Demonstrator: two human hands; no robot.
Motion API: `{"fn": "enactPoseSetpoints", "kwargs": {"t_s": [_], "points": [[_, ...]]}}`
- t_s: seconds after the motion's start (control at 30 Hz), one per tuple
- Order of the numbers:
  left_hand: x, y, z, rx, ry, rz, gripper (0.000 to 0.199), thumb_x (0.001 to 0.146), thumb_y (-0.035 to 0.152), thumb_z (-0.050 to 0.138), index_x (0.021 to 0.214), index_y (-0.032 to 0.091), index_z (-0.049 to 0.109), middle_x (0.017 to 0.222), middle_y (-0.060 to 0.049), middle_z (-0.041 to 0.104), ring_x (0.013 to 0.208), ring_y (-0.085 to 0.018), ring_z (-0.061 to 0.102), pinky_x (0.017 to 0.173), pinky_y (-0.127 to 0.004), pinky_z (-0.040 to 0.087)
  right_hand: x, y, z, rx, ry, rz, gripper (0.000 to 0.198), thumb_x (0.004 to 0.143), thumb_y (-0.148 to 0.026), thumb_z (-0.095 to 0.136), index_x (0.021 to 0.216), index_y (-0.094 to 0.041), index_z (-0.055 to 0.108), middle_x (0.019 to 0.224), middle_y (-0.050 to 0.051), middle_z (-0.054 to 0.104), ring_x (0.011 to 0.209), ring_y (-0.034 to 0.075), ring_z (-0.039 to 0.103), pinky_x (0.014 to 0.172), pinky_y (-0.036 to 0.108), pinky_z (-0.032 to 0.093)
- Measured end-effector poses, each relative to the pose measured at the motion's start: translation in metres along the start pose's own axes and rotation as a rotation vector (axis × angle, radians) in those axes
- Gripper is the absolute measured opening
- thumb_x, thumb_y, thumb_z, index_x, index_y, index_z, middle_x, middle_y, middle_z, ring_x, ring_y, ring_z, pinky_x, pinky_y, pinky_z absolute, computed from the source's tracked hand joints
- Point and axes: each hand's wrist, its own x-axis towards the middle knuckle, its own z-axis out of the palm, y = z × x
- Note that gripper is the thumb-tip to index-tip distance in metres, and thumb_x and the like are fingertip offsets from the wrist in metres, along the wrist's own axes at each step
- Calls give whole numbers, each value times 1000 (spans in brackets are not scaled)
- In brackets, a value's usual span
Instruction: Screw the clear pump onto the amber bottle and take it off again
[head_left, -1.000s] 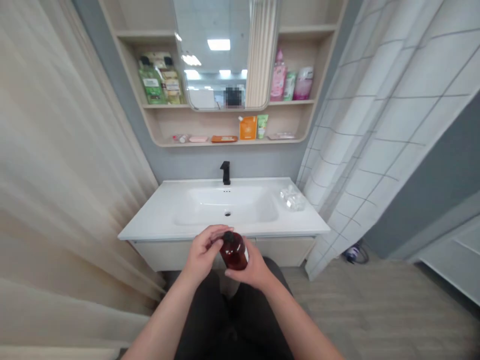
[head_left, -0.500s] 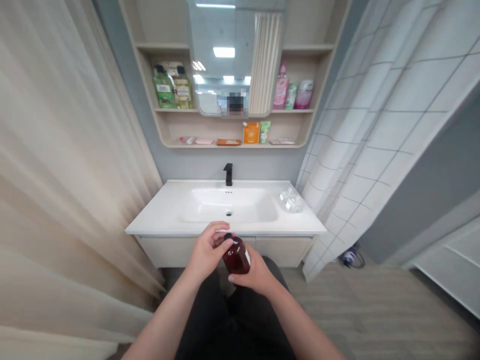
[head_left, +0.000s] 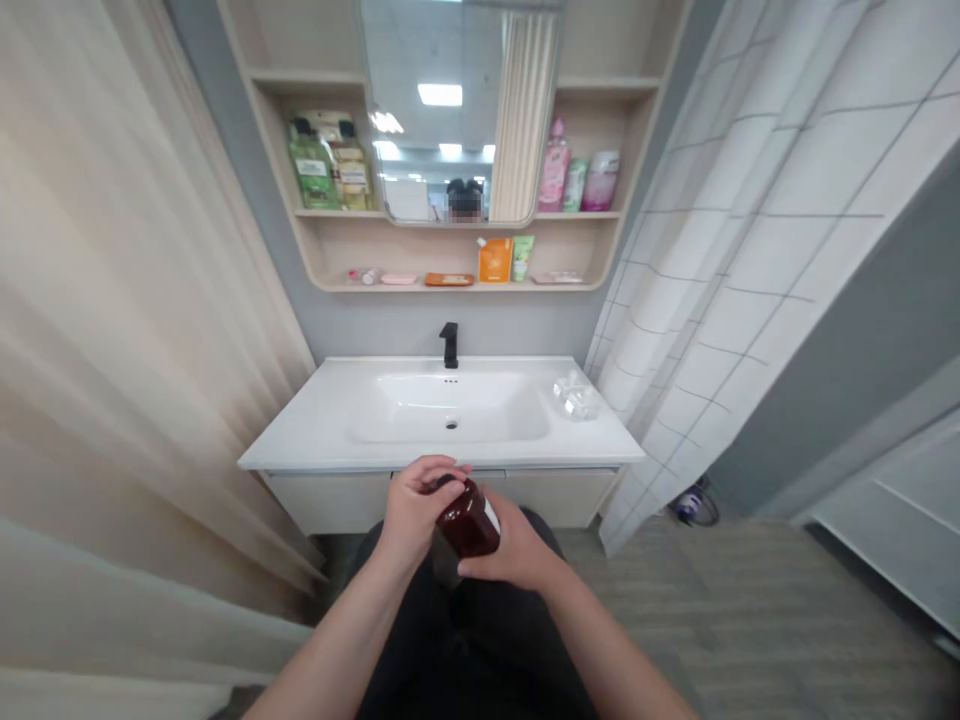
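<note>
A dark red-brown bottle (head_left: 466, 520) with a white label on its right side is held in front of the sink, tilted with its top toward the left. My right hand (head_left: 514, 540) is wrapped round the body of the bottle from the right. At the top, my left hand (head_left: 420, 500) has its thumb and fingers closed round the black cap (head_left: 445, 483), which they mostly cover. Just beyond both hands lies the front edge of the white washbasin (head_left: 360, 425).
A black faucet (head_left: 450, 345) stands behind the basin. Clear plastic containers (head_left: 576, 396) sit on the counter's right. Above, the shelf holds a green bottle (head_left: 313, 168), a pink bottle (head_left: 555, 170) and an orange pouch (head_left: 495, 260). Curtains hang on both sides.
The bottle has tipped further to the left, and my left hand now covers more of its cap. The whole view has shifted slightly.
</note>
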Motion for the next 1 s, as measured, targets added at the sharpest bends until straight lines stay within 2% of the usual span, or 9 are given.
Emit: {"fn": "enactPoseSetpoints", "kwargs": {"t_s": [0.13,0.37,0.47,0.53,0.63,0.77,0.83,0.9,1.0], "points": [[8,-9,-3,100,-8,-14,42,81,47,94,108,18,82,109,-15,87,112,-33,83,101,-46,66,6,17,-4,123,-31,11,91,70,-53,102,148,-26,63,141,8,75,124,37,72,111,52,56],[40,-9,8,331,-182,51,43,93,54,80,117,19,83,126,-15,84,120,-31,80,111,-47,62,19,36,-17,-43,89,46,103,71,-60,102,155,-26,55,149,13,71,134,40,68,117,56,51],[41,-19,8,356,-249,108,50,96,55,76,132,21,76,142,-16,77,136,-31,72,120,-48,55,15,44,-24,-153,140,56,96,75,-59,98,155,-27,55,145,13,72,131,39,69,114,54,53],[42,-29,-1,386,-261,136,56,99,57,72,143,23,69,156,-16,69,148,-31,64,124,-48,51,11,53,-35,-233,279,58,91,78,-56,95,154,-27,55,145,13,71,132,38,69,115,53,52],[54,-43,-34,544,-206,135,57,101,62,65,143,24,69,157,-15,68,150,-31,61,123,-48,52,5,74,-73,-284,611,99,90,80,-58,90,154,-23,53,142,16,70,128,37,68,113,54,53],[100,-54,-103,823,-53,148,60,99,68,59,136,23,72,147,-14,73,138,-33,68,120,-52,53,4,100,-157,-321,999,152,96,72,-66,90,147,-20,55,131,14,72,111,34,69,103,52,55],[129,-58,-140,1003,24,194,62,100,70,55,135,22,73,145,-14,73,137,-34,67,122,-53,52,6,111,-200,-353,1138,176,96,68,-66,90,145,-19,56,130,14,71,107,32,68,101,49,54],[156,-63,-172,1212,34,212,64,100,69,51,134,19,73,144,-16,74,139,-35,65,126,-54,47,10,123,-235,-372,1249,227,93,66,-64,91,140,-18,57,126,12,70,105,30,67,100,48,54],[185,-71,-204,1481,1,136,68,103,62,43,140,12,71,147,-21,72,142,-38,63,129,-52,43,18,145,-267,-390,1298,310,92,63,-59,91,139,-20,57,125,11,69,107,31,67,102,46,52]]}}
